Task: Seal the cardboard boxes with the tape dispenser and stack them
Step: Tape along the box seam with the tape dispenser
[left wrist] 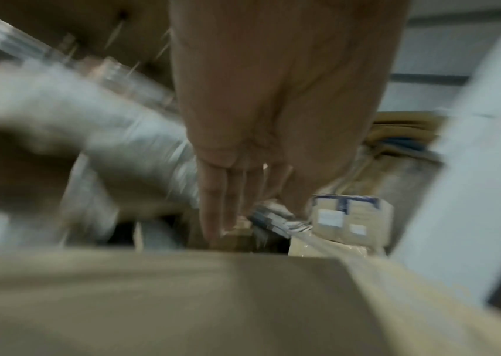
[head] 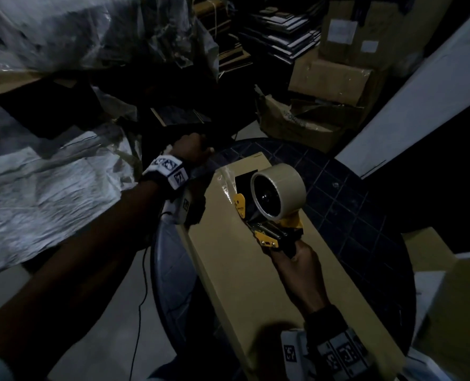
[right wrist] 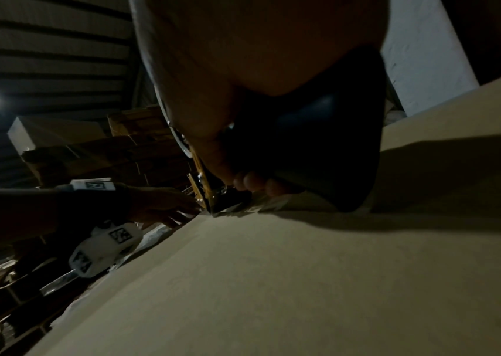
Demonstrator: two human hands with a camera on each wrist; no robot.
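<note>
Right hand is closest to the camera, wrapped around the handle of the yellow tape dispenser, which sits on top of the long flat cardboard box. I'd guess the grip is low on the handle so the blade end can be pressed down and dragged along the seam. A shiny strip of tape already runs over the box's far end, so my read is that it's been anchored there for a pull back toward the body.

Left hand is out past the box's far left corner, apart from the dispenser. From the wrist view its fingers look pretty straight, not gripping anything, probably just steadying that end, though it's blurry so I can't swear it's touching.

Box lies across a dark round table, reaching from its far edge to its near edge. More boxes are piled on the floor beyond; nothing stacked yet from what I can see.
</note>
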